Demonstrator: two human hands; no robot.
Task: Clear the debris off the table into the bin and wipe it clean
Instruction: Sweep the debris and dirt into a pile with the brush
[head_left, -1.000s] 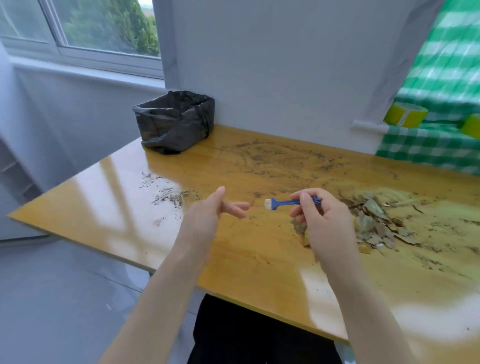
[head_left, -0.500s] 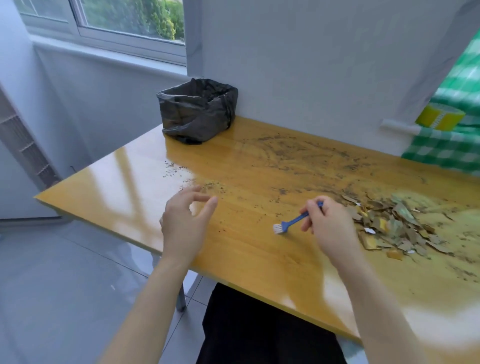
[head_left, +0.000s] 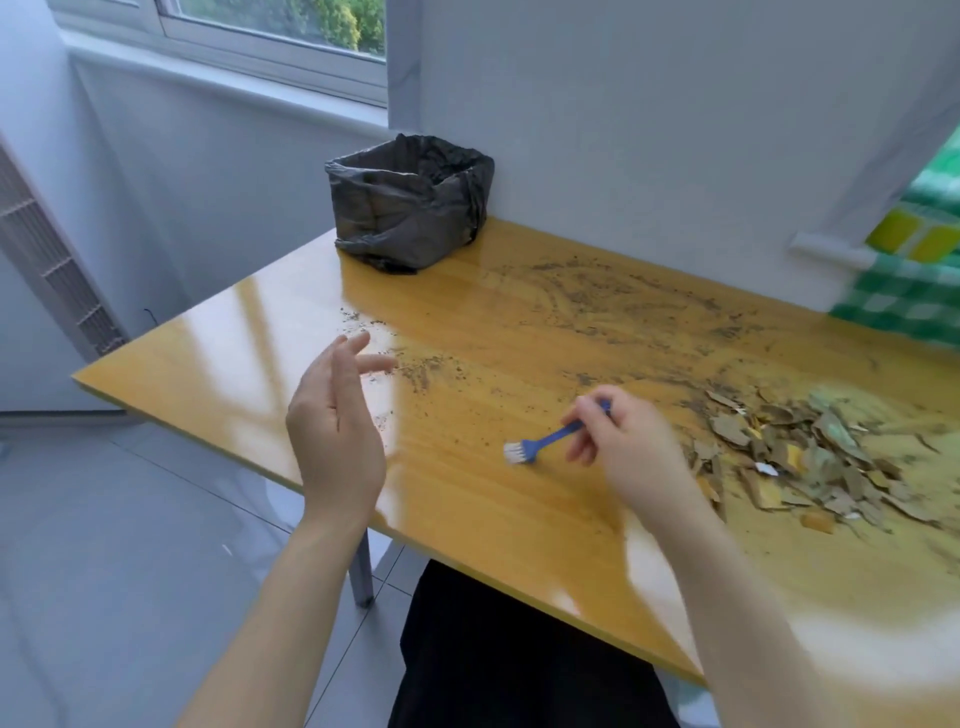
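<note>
Just right of our right hand (head_left: 626, 457), which pinches the blue brush (head_left: 543, 444) with its bristles angled down-left, the debris pile (head_left: 810, 457) lies on the table (head_left: 467, 525), while our left hand (head_left: 332, 436) hovers open, empty, nearer the bin (head_left: 410, 200).

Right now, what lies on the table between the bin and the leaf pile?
Fine dark crumbs smeared across the tabletop, in the head view.

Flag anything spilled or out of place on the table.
A heap of dry brown-green scraps lies loose on the glossy yellow wooden table, right of the hand-held blue plastic brush; fine dark grit is smeared toward the black-bagged bin.
</note>
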